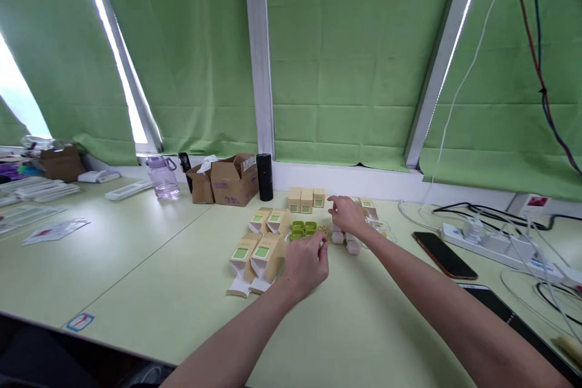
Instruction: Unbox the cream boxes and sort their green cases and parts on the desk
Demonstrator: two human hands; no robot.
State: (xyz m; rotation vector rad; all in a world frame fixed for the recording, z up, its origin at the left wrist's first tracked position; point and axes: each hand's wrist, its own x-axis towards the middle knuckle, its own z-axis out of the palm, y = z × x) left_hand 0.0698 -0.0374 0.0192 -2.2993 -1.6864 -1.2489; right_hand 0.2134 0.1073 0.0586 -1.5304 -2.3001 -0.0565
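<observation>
My left hand reaches over the table with fingers curled in a pinch beside a cluster of small green caps; what it grips is too small to name. My right hand hovers further back with fingers loosely spread, above small pale round pieces and a clear plastic wrapper. Open tan cartons with green labels lie left of the left hand, two more behind them. Three closed tan boxes stand in a row at the back.
Two brown cardboard boxes, a black cylinder and a purple water bottle stand at the back left. A phone, a power strip with cables and a dark tablet lie right.
</observation>
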